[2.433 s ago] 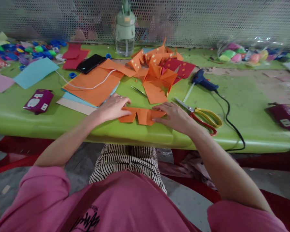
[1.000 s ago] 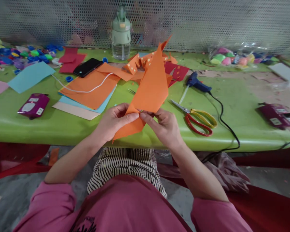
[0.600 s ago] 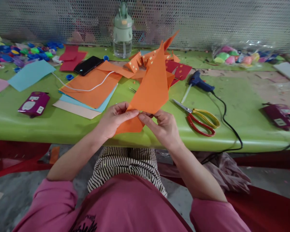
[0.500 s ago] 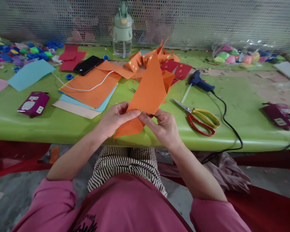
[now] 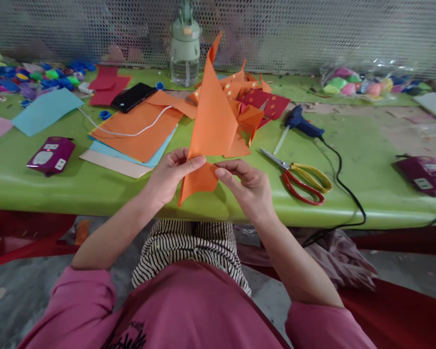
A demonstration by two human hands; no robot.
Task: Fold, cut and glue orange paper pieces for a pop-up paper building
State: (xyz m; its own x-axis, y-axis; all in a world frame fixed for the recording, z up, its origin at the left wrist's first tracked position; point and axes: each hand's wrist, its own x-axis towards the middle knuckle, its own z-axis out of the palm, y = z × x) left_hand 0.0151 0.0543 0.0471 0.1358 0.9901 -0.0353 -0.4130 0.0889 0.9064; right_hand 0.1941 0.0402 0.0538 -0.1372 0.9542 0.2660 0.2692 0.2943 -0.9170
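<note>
A folded sheet of orange paper [image 5: 212, 121] stands up between my hands, its tall pointed end curling at the top and a smaller flap hanging at the bottom. My left hand [image 5: 169, 177] pinches its left edge near the fold, thumb in front and fingers behind. At the right corner of the lower flap, my right hand [image 5: 245, 186] pinches the paper between thumb and forefinger. Behind the sheet lie folded orange paper pieces [image 5: 250, 118], some with light square dots, and a dotted red paper [image 5: 276, 104].
Scissors [image 5: 298, 177] and a blue glue gun [image 5: 303, 123] with a black cord lie to the right. Stacked coloured paper [image 5: 131, 135], a black phone [image 5: 133, 97] and a purple power socket [image 5: 51, 155] are on the left. A water bottle [image 5: 185, 48] stands at the back.
The orange sheet has swung to the left and its tip now rises higher and curls. My right hand has moved slightly right, away from my left thumb.
</note>
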